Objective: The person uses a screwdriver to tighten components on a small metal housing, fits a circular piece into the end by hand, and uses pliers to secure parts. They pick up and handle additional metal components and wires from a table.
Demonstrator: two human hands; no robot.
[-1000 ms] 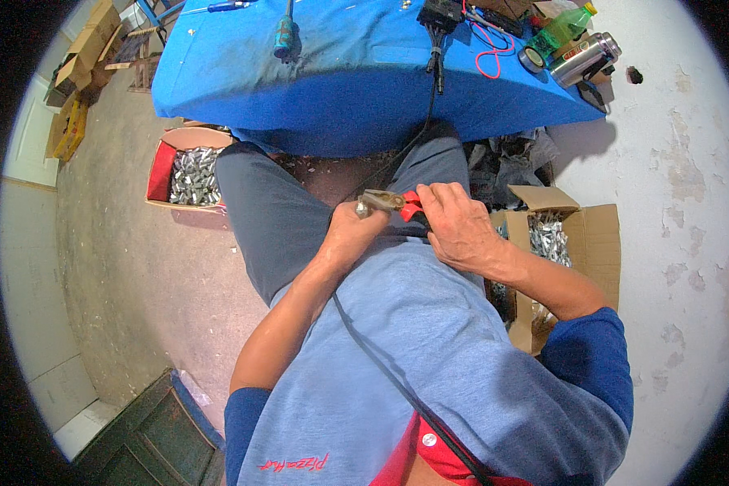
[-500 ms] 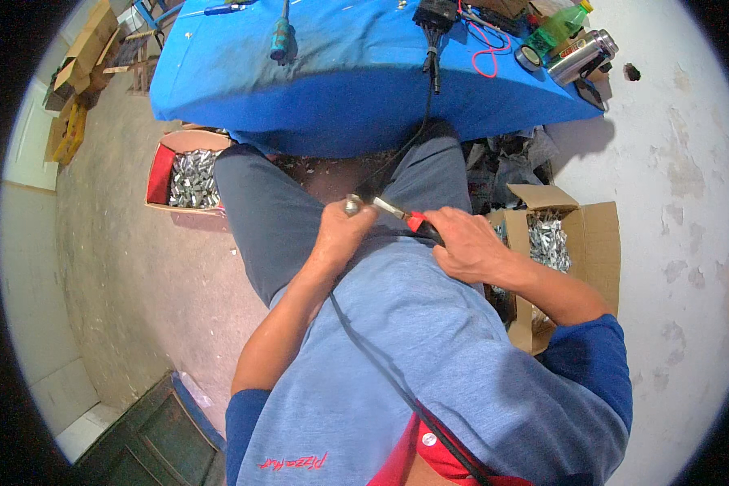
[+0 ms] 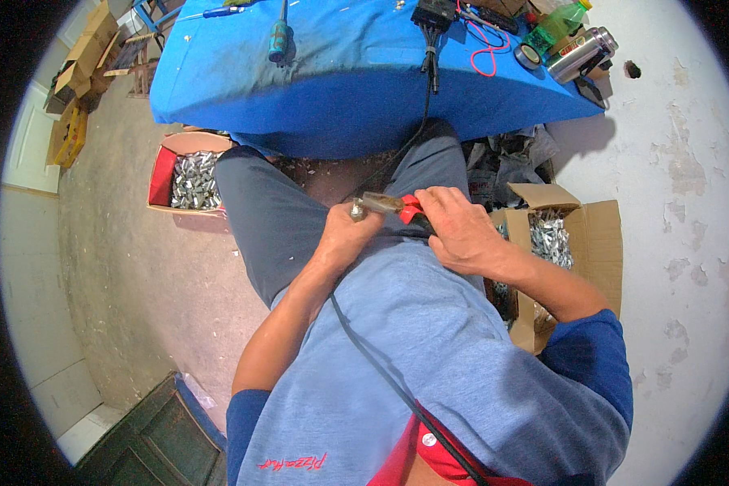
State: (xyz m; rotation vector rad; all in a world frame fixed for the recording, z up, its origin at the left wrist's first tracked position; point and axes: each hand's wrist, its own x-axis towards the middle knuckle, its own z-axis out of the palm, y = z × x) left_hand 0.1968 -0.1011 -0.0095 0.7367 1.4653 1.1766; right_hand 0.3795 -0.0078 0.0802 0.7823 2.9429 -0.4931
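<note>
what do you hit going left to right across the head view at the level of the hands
red-lined box of metal parts → left hand holding a small metal piece → red-handled tool → right hand → open cardboard box of metal parts

Blue table (image 3: 348,105), steel flask (image 3: 581,53)

Shiny metal part (image 3: 356,212), red plastic-handled tool (image 3: 409,212), matt blue cloth (image 3: 340,89), cardboard box (image 3: 595,235).
</note>
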